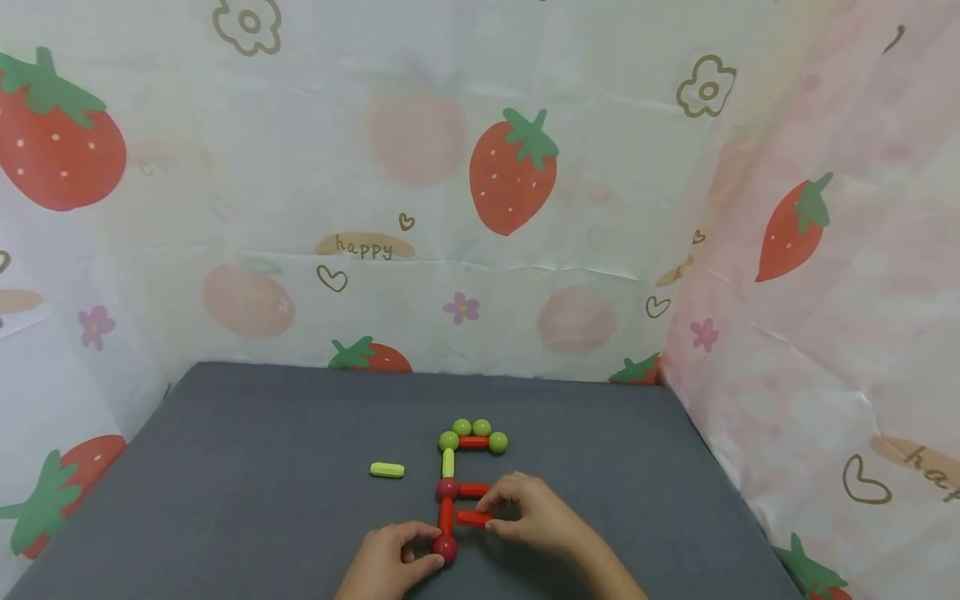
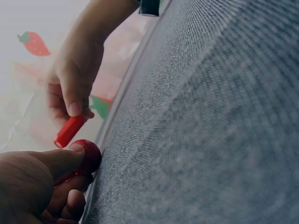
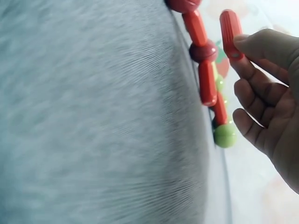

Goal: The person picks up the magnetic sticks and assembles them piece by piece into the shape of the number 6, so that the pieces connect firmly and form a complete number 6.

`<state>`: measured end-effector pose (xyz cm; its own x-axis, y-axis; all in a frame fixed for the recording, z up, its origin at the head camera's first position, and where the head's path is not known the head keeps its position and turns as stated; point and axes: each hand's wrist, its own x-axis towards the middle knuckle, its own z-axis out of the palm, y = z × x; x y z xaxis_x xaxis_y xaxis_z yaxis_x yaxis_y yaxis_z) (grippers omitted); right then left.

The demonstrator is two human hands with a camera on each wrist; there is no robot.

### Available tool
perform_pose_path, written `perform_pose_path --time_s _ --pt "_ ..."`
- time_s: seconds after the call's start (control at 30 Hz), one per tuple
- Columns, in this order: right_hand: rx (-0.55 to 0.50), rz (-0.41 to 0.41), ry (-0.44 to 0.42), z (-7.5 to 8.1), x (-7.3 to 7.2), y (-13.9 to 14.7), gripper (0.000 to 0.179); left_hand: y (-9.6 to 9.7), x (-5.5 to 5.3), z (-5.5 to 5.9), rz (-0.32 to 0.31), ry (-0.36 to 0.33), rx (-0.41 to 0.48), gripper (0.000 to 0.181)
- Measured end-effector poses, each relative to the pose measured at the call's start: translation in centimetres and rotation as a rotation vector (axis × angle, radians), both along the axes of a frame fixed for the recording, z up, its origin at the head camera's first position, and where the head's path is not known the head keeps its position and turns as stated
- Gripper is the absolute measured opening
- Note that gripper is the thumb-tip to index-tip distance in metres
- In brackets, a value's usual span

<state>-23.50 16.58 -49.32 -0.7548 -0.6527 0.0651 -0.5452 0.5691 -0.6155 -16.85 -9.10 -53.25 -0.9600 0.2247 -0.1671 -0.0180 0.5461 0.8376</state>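
My left hand (image 1: pixel 386 560) pinches the dark red ball (image 1: pixel 446 548) at the near end of a joined figure of rods and balls. From that ball a red rod (image 1: pixel 446 515) runs up to a second dark red ball (image 1: pixel 447 488), which has another red rod (image 1: pixel 474 490) sticking out to the right. A yellow-green rod (image 1: pixel 447 463) continues to a green ball (image 1: pixel 448 441) at the far end. My right hand (image 1: pixel 536 512) holds a loose red rod (image 3: pixel 230 30) between thumb and fingertips, just right of the figure and raised above the cloth in the wrist views.
A loose yellow-green rod (image 1: pixel 387 470) lies left of the figure on the dark grey cloth (image 1: pixel 262 483). At the far end, a red rod (image 1: pixel 473 442) reaches to a green ball (image 1: pixel 498 442), with two more green balls behind. Strawberry-print sheets (image 1: pixel 420 317) hang around the table.
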Motion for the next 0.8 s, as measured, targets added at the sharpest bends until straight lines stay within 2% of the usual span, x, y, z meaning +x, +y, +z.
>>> perform_pose_path --time_s 0.17,0.43,0.8 --pt "-0.021 0.005 -0.069 -0.9 0.2 0.5 0.016 0.0 0.1 -0.1 -0.003 0.005 0.007 0.036" --pt "-0.058 0.072 -0.187 -1.8 0.2 1.2 0.016 0.0 0.1 -0.2 -0.006 -0.002 0.012 0.035" --pt "-0.049 0.115 -0.209 -2.1 0.5 0.8 0.015 0.0 0.0 0.0 -0.006 0.005 -0.001 0.036"
